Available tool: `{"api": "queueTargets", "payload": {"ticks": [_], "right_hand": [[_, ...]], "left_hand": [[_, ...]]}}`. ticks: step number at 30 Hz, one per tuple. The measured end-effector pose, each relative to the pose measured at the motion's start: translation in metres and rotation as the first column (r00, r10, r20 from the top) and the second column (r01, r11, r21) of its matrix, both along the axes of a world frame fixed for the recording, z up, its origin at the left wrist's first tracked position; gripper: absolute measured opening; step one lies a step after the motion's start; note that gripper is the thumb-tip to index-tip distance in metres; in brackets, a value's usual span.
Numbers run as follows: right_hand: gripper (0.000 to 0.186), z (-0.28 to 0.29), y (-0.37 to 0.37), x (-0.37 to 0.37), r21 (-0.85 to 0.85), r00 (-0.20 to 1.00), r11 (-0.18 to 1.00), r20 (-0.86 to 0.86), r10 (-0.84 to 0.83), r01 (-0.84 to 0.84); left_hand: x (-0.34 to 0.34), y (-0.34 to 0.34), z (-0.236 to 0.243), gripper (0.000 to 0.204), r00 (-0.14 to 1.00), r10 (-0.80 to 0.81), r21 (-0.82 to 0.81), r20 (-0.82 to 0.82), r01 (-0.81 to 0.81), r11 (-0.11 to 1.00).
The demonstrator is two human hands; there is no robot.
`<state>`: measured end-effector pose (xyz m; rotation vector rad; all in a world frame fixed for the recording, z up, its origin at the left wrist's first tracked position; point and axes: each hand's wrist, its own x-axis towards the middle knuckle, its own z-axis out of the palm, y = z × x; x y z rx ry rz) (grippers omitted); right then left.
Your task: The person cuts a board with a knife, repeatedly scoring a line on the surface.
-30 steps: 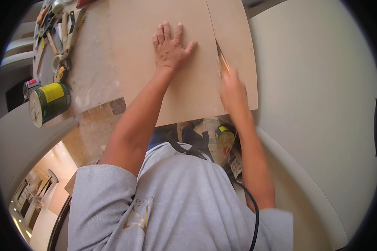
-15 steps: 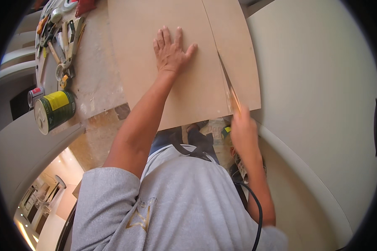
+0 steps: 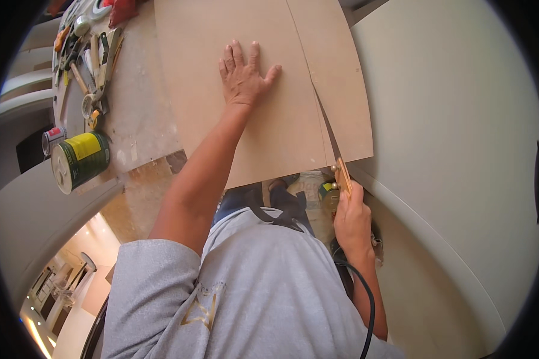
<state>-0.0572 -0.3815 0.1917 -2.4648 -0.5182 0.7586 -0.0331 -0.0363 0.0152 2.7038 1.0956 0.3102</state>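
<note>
A wide light-brown wooden board [image 3: 263, 137] lies across the worktable, with a long dark line running lengthwise near its right side. My left hand [image 3: 243, 78] rests flat on the board, left of that line, fingers spread. My right hand [image 3: 352, 215] is closed round the wooden handle of a handsaw [image 3: 343, 176], just off the board's near edge. Round metal fasteners show on the handle. From it the narrow blade [image 3: 328, 124] slants away along the slit in the board. Where the blade passes below the surface I cannot make out.
Left of the board is the stained worktable [image 3: 135, 107], with a pile of hand tools [image 3: 93, 72] at its far left. A green and yellow can [image 3: 81, 161] and a smaller can [image 3: 53, 139] stand nearer. A large pale curved panel [image 3: 455, 119] fills the right side.
My right hand has drawn the saw back toward me, bringing its handle past the board's near edge. The left hand stays in place on the board.
</note>
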Motion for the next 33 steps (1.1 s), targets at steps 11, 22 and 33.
{"api": "queueTargets", "payload": {"ticks": [11, 22, 33], "right_hand": [[0.03, -0.057, 0.139, 0.124, -0.023, 0.971, 0.979, 0.125, 0.205, -0.204], [0.025, -0.07, 0.126, 0.116, 0.042, 0.978, 0.986, 0.143, 0.151, -0.159], [0.025, 0.017, 0.011, 0.003, -0.031, 0.992, 0.998, -0.113, -0.052, 0.049]], "left_hand": [[0.012, -0.009, -0.008, 0.087, 1.0, -0.02, -0.05, -0.021, 0.019, 0.999], [0.009, -0.011, 0.001, 0.088, 1.0, -0.022, -0.037, 0.013, 0.022, 0.999], [0.002, 0.0, 0.0, 0.087, 0.999, 0.01, -0.024, 0.036, -0.009, 1.0]]}}
